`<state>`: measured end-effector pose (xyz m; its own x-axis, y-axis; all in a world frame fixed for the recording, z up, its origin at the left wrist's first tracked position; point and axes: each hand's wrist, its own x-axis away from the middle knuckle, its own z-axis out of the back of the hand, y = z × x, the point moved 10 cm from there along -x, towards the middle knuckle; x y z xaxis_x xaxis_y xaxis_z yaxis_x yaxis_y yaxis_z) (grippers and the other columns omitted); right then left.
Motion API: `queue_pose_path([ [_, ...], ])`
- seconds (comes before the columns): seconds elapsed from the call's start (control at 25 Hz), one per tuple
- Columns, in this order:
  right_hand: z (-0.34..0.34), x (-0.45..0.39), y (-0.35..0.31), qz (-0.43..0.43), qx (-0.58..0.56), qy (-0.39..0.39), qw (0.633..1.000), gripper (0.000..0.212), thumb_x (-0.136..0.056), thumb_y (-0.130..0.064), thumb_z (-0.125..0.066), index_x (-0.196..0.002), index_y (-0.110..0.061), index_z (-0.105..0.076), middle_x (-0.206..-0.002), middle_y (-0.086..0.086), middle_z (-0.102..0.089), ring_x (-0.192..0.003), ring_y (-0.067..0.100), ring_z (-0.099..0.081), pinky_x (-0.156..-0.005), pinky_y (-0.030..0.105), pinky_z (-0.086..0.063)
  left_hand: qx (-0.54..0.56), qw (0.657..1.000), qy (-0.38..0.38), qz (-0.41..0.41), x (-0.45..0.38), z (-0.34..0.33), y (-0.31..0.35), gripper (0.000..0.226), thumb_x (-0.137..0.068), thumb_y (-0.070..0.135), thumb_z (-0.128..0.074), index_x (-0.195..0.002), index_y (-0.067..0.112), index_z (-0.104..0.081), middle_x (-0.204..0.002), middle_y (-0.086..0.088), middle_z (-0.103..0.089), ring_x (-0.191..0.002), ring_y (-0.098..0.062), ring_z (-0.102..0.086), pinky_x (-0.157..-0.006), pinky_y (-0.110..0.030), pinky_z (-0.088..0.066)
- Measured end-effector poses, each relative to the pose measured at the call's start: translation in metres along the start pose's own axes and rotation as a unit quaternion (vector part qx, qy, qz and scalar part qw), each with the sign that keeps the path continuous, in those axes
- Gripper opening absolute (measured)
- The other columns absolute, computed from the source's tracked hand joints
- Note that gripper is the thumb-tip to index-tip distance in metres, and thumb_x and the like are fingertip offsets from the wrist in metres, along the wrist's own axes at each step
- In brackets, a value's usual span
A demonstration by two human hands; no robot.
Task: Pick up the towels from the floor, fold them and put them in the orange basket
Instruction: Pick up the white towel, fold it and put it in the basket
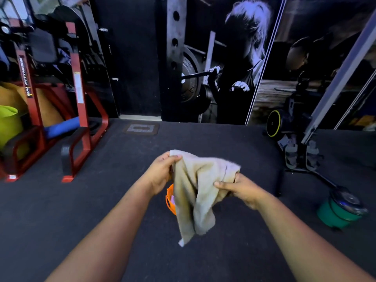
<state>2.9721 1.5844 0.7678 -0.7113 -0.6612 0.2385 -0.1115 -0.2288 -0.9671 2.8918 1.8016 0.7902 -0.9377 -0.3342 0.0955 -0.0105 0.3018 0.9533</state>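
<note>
We observe the left hand [160, 173] and right hand [242, 190] each with a closed grip on a beige towel [199, 192], held above the floor [101, 200]; it partly hides the orange basket [169, 198] beneath.

We see a soft, matt beige cloth towel [198, 192], a glossy orange plastic basket [169, 197], rough dark rubber floor [122, 200] and a red painted metal frame [79, 94].

Dim room on my feed, bluish cast on the wall mural [244, 47], soft light from above, faint shadows on the floor [61, 210], wide-angle bending at edges, slight softness throughout.
</note>
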Motion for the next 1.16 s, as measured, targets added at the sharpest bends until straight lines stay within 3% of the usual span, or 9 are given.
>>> queue_pose_path([
  [0.16, 0.029, -0.009, -0.004, 0.012, -0.159, 0.146, 0.976, 0.014, -0.097, -0.017, -0.064, -0.106, -0.009, -0.070, -0.105, 0.017, -0.076, -0.096, 0.031, -0.069, -0.079, 0.037, -0.055, -0.024, 0.999, 0.039, 0.005, -0.005, 0.007, -0.005, 0.017, -0.107, 0.021, -0.049, -0.113, 0.011, -0.061, -0.098, -0.006, -0.074, -0.087, -0.018, -0.071, -0.071, -0.032, -0.059],
  [0.32, 0.028, -0.005, -0.034, 0.091, -0.237, 0.067, 0.965, 0.017, -0.095, -0.007, -0.064, -0.110, -0.010, -0.069, -0.097, 0.007, -0.077, -0.092, 0.022, -0.071, -0.076, 0.030, -0.060, -0.047, 0.994, 0.084, -0.043, -0.008, 0.010, 0.020, 0.022, -0.107, 0.028, -0.050, -0.107, 0.012, -0.065, -0.096, -0.005, -0.077, -0.091, -0.023, -0.073, -0.074, -0.035, -0.060],
  [0.4, 0.020, -0.006, -0.023, 0.050, -0.131, 0.015, 0.990, 0.035, -0.089, -0.006, -0.072, -0.123, -0.009, -0.065, -0.114, 0.009, -0.075, -0.106, 0.023, -0.072, -0.094, 0.040, -0.058, -0.061, 0.997, 0.036, -0.005, -0.014, 0.010, 0.013, 0.024, -0.103, 0.036, -0.058, -0.106, 0.014, -0.066, -0.101, -0.006, -0.076, -0.091, -0.022, -0.072, -0.077, -0.037, -0.060],
  [0.48, 0.015, -0.011, -0.006, 0.008, 0.052, 0.012, 0.999, 0.031, -0.085, -0.010, -0.080, -0.115, -0.008, -0.071, -0.109, 0.007, -0.077, -0.104, 0.023, -0.074, -0.097, 0.045, -0.057, -0.230, 0.971, 0.021, 0.066, -0.013, 0.022, -0.013, 0.035, -0.092, 0.045, -0.071, -0.095, 0.012, -0.061, -0.090, -0.008, -0.067, -0.079, -0.021, -0.064, -0.065, -0.033, -0.054],
  [0.68, 0.033, -0.015, -0.006, 0.020, -0.091, 0.127, 0.987, 0.035, -0.087, -0.029, -0.080, -0.105, -0.001, -0.067, -0.100, 0.016, -0.077, -0.084, 0.024, -0.074, -0.072, 0.033, -0.059, -0.177, 0.962, 0.205, 0.035, -0.013, 0.051, 0.003, 0.041, -0.085, 0.045, -0.080, -0.085, 0.009, -0.060, -0.083, -0.003, -0.067, -0.074, -0.019, -0.063, -0.059, -0.028, -0.050],
  [0.8, 0.039, -0.018, -0.010, 0.014, 0.009, 0.175, 0.984, 0.035, -0.082, -0.040, -0.083, -0.091, -0.011, -0.065, -0.082, 0.011, -0.071, -0.068, 0.018, -0.065, -0.059, 0.026, -0.052, -0.284, 0.925, 0.248, 0.042, -0.016, 0.055, 0.017, 0.060, -0.081, 0.055, -0.079, -0.103, 0.001, -0.064, -0.104, -0.013, -0.069, -0.091, -0.028, -0.067, -0.073, -0.035, -0.054],
  [0.92, 0.037, -0.023, -0.006, 0.004, -0.044, 0.173, 0.984, 0.025, -0.092, -0.040, -0.072, -0.081, -0.018, -0.064, -0.081, 0.008, -0.063, -0.072, 0.020, -0.057, -0.068, 0.029, -0.047, -0.246, 0.957, 0.144, 0.042, -0.026, 0.036, 0.021, 0.041, -0.087, 0.044, -0.078, -0.098, 0.009, -0.059, -0.098, -0.008, -0.067, -0.090, -0.024, -0.066, -0.072, -0.032, -0.055],
  [1.04, 0.020, -0.021, 0.017, -0.092, -0.099, 0.083, 0.987, 0.032, -0.098, -0.045, -0.061, -0.106, -0.017, -0.076, -0.091, 0.005, -0.073, -0.086, 0.023, -0.066, -0.084, 0.038, -0.051, -0.214, 0.976, 0.007, 0.025, -0.027, 0.012, 0.016, 0.017, -0.092, 0.013, -0.074, -0.101, 0.009, -0.060, -0.097, -0.008, -0.069, -0.091, -0.022, -0.070, -0.074, -0.029, -0.058],
  [1.16, 0.029, -0.024, 0.012, -0.036, -0.189, 0.108, 0.975, 0.016, -0.099, -0.028, -0.064, -0.103, -0.015, -0.073, -0.093, 0.004, -0.078, -0.096, 0.022, -0.070, -0.080, 0.032, -0.058, -0.298, 0.954, 0.019, -0.017, -0.026, 0.009, 0.021, 0.012, -0.096, 0.010, -0.067, -0.108, 0.008, -0.069, -0.098, -0.003, -0.074, -0.089, -0.015, -0.069, -0.073, -0.025, -0.056],
])
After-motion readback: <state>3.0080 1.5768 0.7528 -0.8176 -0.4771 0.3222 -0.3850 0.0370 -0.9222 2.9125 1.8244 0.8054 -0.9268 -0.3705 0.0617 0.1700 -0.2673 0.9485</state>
